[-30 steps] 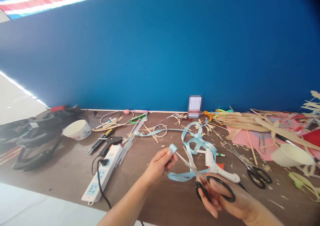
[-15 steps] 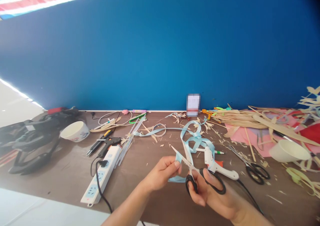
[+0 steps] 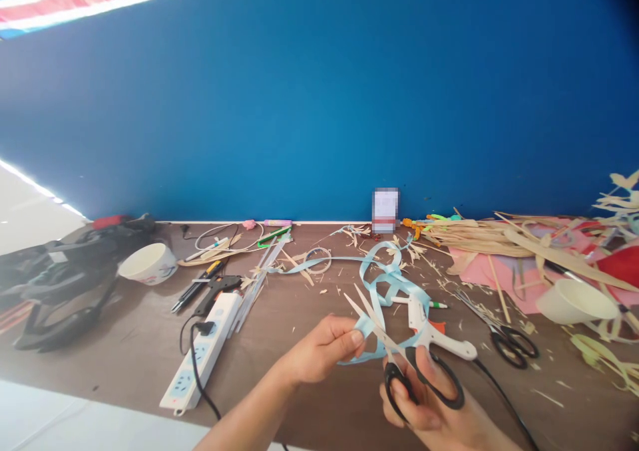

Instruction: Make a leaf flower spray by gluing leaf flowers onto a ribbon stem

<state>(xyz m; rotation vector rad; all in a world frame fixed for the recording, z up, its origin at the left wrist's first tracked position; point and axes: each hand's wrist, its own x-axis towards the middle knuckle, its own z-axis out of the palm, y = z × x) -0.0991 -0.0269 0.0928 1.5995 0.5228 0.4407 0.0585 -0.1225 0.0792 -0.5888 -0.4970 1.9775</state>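
Observation:
My left hand (image 3: 327,346) pinches the end of a light blue ribbon (image 3: 366,324) between thumb and fingers. In my right hand (image 3: 424,394) is a pair of scissors (image 3: 387,338) with black handles, its blades spread and pointing up and left, close by the ribbon's held end. From there the ribbon trails under the hands and lies in loops on the table (image 3: 299,398). A white glue gun (image 3: 433,334) lies just beyond my right hand, partly covered by ribbon loops.
At left lie a white power strip (image 3: 202,358), a black glue gun (image 3: 212,297), a paper bowl (image 3: 148,265) and a dark bag (image 3: 74,278). Second scissors (image 3: 514,344), a white cup (image 3: 576,302) and pale strips (image 3: 479,235) are at right. A blue panel (image 3: 319,105) stands behind.
The scissor blades have spread wider, and my right hand has shifted slightly right and down. The ribbon end in my left hand now angles to the right, towards the blades.

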